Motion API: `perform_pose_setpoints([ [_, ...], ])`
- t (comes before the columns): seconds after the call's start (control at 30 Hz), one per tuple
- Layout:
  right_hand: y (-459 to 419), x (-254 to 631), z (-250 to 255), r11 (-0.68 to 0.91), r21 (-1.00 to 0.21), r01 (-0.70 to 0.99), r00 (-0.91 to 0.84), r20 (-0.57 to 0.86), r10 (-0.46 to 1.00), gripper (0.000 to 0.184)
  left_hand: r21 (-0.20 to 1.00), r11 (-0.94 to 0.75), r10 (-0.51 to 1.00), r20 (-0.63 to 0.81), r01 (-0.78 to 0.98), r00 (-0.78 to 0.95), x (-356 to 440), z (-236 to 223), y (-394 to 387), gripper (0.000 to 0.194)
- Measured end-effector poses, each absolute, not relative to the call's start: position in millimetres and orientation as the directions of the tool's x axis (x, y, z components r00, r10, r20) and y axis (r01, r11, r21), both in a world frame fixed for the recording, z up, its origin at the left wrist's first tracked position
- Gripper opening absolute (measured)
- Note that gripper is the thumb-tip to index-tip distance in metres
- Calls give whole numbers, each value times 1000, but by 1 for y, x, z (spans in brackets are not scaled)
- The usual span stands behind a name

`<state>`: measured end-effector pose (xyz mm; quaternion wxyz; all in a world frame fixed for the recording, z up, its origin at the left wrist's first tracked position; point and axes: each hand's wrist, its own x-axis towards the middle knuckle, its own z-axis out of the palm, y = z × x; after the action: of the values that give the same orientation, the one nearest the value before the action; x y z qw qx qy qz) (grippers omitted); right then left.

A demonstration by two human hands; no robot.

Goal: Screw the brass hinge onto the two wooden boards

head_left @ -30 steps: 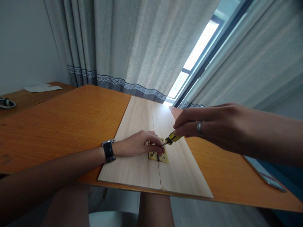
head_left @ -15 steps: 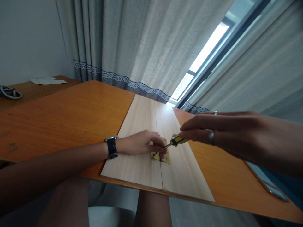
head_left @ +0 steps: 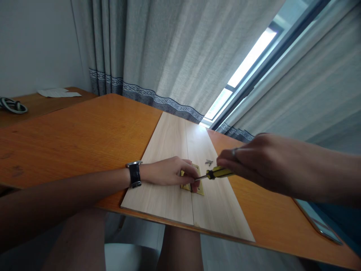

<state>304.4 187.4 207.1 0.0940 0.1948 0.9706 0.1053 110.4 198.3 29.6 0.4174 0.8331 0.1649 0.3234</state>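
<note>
A: Where's the brass hinge (head_left: pixel 192 185)?

B: Lying flat across the seam between two pale boards (head_left: pixel 166 150), mostly covered by the left hand (head_left: pixel 169 172).

A: What's that hand doing?

B: Its fingers are curled over the hinge, pressing it down against the boards. A black watch (head_left: pixel 134 174) sits on the wrist, to the left of the hinge.

A: And the right hand (head_left: pixel 254 163)?

B: It's to the right of the hinge, its fingertips pinching a yellow-and-black screwdriver (head_left: pixel 218 172). The thin metal tip reaches the hinge right beside the left fingers, though I can't tell which hole it's at.

A: Anything else close by?

B: A few small screws (head_left: pixel 209 162) lie on the boards just beyond the hinge. Farther right, a phone (head_left: pixel 317 222) lies at the edge of the orange counter (head_left: pixel 70 143) under the boards. Well beyond the hinge hangs a gray curtain (head_left: pixel 169 52), and far to its left a sheet of paper (head_left: pixel 59 93) lies on a lower wooden desk (head_left: pixel 34 107).
</note>
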Motion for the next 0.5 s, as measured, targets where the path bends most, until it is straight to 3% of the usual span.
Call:
perform_pose_setpoints([
  [0.13, 190, 294, 213, 870, 257, 420, -877, -131, 462, 45, 813, -583, 561, 401, 0, 724, 108, 27, 199, 20],
  [0.3, 190, 298, 215, 960, 213, 183, -969, -125, 212, 48, 833, -551, 549, 405, -47, 731, 105, 28, 199, 21],
  [0.37, 192, 301, 211, 942, 252, 223, -950, -160, 268, 49, 829, -559, 548, 388, -21, 741, 105, 29, 199, 19],
  [0.5, 197, 302, 208, 826, 329, 457, -834, -164, 527, 46, 828, -559, 579, 356, 40, 734, 109, 27, 202, 11],
])
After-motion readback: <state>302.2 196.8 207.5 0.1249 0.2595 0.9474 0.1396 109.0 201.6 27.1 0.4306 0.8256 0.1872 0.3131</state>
